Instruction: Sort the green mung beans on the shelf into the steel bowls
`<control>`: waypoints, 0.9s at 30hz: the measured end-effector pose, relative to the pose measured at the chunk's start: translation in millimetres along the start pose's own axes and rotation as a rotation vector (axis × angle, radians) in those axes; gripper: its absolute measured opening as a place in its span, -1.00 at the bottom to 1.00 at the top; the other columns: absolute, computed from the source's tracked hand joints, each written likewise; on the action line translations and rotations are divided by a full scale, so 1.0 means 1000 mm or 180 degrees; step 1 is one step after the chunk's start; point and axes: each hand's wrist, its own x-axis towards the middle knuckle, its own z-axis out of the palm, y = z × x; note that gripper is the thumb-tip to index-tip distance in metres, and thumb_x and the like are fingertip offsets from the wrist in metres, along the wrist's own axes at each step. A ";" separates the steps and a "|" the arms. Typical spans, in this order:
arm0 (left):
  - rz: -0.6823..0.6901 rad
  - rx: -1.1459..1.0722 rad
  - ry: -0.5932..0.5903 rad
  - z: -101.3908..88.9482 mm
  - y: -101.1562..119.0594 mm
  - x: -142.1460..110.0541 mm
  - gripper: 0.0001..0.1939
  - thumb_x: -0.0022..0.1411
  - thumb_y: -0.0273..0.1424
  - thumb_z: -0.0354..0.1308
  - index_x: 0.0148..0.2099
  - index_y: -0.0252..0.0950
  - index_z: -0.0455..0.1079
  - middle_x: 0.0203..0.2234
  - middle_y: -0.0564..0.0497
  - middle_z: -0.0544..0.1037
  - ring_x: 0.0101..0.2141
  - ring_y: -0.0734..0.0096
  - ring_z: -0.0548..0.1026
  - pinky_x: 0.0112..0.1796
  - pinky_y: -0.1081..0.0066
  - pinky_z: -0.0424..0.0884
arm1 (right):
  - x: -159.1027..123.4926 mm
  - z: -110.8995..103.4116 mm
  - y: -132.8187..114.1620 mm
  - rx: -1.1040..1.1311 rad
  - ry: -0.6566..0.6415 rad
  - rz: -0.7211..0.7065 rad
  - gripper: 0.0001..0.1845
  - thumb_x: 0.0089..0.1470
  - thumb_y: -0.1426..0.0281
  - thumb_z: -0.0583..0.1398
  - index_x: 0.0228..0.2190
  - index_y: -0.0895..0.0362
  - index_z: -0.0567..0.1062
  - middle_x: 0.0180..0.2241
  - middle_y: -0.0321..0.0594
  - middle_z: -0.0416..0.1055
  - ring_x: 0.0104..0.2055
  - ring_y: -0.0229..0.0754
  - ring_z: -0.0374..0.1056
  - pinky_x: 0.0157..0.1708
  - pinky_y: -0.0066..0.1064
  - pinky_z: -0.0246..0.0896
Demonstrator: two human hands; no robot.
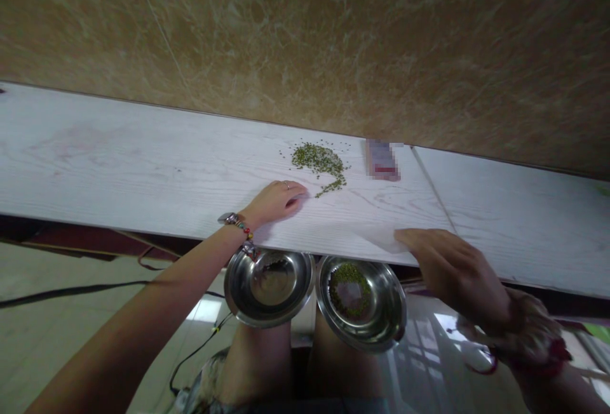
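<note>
A loose pile of small green beans [319, 159], with a curved tail of scattered ones, lies on the white wood-grain tabletop [157, 166]. My left hand [279, 201] rests on the table just left of that tail. Its fingers are curled together, and whatever may be between them is hidden. Off the table's front edge, my right hand [452, 268] pinches a thin whitish sheet [381, 235], blurred and partly see-through. Below, a steel bowl [398, 312] on my right leg has green beans in it. Beside it, another steel bowl [233, 293] contains some dark bits.
A phone-like object [382, 160], blurred out, lies on the table right of the beans. A brown marbled wall [305, 39] rises along the back edge. A seam [433, 188] crosses the tabletop at right. A black cable [76, 290] runs at lower left.
</note>
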 end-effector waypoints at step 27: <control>-0.0377 0.0128 -0.0122 -0.003 0.004 -0.001 -0.66 0.26 -0.36 -0.02 0.06 -0.25 0.37 0.13 -0.06 0.42 0.10 0.25 0.38 0.09 0.20 0.27 | 0.041 0.073 0.030 -0.1083 -0.0269 0.0508 -0.64 0.02 0.68 0.00 -0.24 0.26 0.52 -0.33 -0.08 0.57 -0.38 -0.15 0.41 -0.36 -0.35 0.20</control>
